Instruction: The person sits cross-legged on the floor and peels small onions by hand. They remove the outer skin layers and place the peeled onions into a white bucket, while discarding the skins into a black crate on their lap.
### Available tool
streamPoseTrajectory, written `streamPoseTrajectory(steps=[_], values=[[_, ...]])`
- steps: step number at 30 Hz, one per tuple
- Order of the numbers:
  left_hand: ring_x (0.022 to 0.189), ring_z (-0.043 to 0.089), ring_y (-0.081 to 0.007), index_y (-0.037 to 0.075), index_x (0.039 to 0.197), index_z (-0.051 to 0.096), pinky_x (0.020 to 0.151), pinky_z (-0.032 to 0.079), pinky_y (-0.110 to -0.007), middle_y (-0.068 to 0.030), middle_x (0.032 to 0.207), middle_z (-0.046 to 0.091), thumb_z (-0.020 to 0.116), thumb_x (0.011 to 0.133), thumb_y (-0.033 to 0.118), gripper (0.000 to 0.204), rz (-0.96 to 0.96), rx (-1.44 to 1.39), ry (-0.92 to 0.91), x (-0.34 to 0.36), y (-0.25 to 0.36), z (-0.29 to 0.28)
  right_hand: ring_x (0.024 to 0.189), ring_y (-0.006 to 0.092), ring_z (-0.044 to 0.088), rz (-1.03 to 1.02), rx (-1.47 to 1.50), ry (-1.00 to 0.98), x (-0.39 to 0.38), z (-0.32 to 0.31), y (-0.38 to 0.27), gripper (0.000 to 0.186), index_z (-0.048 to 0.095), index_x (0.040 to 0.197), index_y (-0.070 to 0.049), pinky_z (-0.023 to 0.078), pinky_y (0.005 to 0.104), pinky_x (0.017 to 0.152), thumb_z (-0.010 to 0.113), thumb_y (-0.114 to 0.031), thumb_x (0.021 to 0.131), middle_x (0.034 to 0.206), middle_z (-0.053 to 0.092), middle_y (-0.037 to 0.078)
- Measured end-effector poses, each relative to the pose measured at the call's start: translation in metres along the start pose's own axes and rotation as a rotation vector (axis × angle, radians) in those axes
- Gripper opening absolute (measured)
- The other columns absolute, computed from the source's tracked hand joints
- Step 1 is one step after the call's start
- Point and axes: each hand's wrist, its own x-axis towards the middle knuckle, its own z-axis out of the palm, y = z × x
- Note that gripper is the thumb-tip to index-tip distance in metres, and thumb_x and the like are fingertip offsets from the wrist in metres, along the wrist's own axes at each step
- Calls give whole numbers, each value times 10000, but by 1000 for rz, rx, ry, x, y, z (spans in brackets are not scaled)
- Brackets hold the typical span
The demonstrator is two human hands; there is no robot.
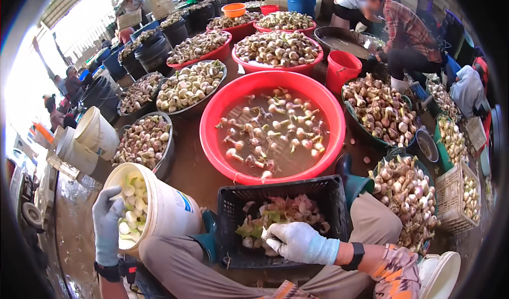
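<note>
- Watching my gloved left hand (107, 217), half open, empty, beside smooth garlic (132, 214) in a round plastic bucket (177, 206).
- Right hand (305, 243) curled above papery skins (297, 209) in a slatted crate (281, 191); I can't tell its grip.

Toward the far edge of the wet floor (79, 203), directly ahead of me, stands a blue tub (301, 3); to its left, an orange basin (234, 9) rests upon the heap in a red tub (242, 32). Nearer me, a red pail (342, 72) stands before a broad dark pan (342, 40), beside which a co-worker in a plaid shirt (405, 26) bends. Near the floor's left edge I see two white buckets (98, 133) and, farther out, a vehicle wheel (32, 214); near its right edge, a beige lattice crate (457, 198).
</note>
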Motion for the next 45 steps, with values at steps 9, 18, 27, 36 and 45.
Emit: streamPoseTrajectory(steps=[9,18,27,36,45], values=[[727,503,-45,2,1144,632,646,430,-217,12,822,596,621,889,118,280,-1,-17,-368,98,-5,136,795,334,690,123,-8,-88,29,-3,50,145,604,1021,-60,550,417,689,610,-162,918,849,687,157],[801,563,-91,-21,1136,635,724,470,-254,-34,901,652,632,883,145,303,71,235,-557,126,-17,199,821,360,669,157,-2,-59,15,-28,60,210,594,1001,-74,521,460,721,608,-262,908,816,678,166],[704,596,-101,8,1044,663,646,510,-267,-26,853,663,662,879,161,225,-11,185,-546,210,-43,274,752,392,658,82,-155,-123,42,-51,108,186,606,944,-76,524,493,685,599,-256,898,755,658,199],[1164,588,-419,38,1324,497,996,480,-465,-282,1291,565,646,796,363,638,-332,808,-458,267,-224,408,667,376,666,159,-166,-172,67,-88,201,210,604,921,-67,540,478,624,593,-276,913,710,662,170],[1125,615,-359,43,1371,490,964,488,-390,-213,1195,647,704,754,301,702,-194,870,-994,270,-209,436,720,350,677,213,-110,-367,81,-89,228,218,622,966,-84,550,447,656,575,-296,936,760,672,151]])
